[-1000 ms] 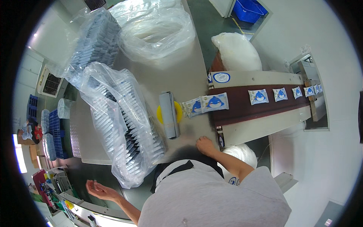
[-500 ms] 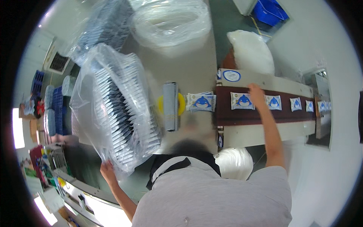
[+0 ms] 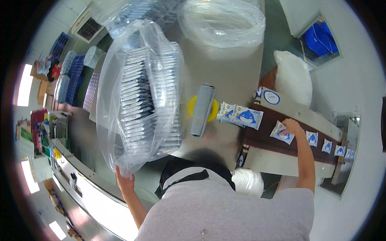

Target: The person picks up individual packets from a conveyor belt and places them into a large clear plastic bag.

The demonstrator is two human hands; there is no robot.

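My left hand (image 3: 125,181) is closed on the gathered near end of a large clear plastic bag (image 3: 107,108). Inside the bag stand rows of flat silvery packets (image 3: 136,98), tightly stacked. Over the dark conveyor belt (image 3: 261,138), my right hand (image 3: 293,126) has its fingers closed on a small white packet (image 3: 281,132) with a blue whale picture, which sits tilted. Several like packets (image 3: 248,117) overlap at the belt's left end, reaching onto the metal table (image 3: 225,72). Farther right, more packets (image 3: 311,138) lie spaced along the belt.
Left of the overlapping packets, a grey folded bundle (image 3: 203,110) lies across a yellow ring (image 3: 214,110). Clear plastic bags (image 3: 221,24) are heaped at the table's far end. A white sack (image 3: 293,80) stands beyond the belt, and a white wrapped roll (image 3: 247,182) sits below it.
My right hand has shifted right to another packet. The packet left of it has slid onto the overlapping ones. My left hand keeps hold of the bag; the whole view has turned slightly.
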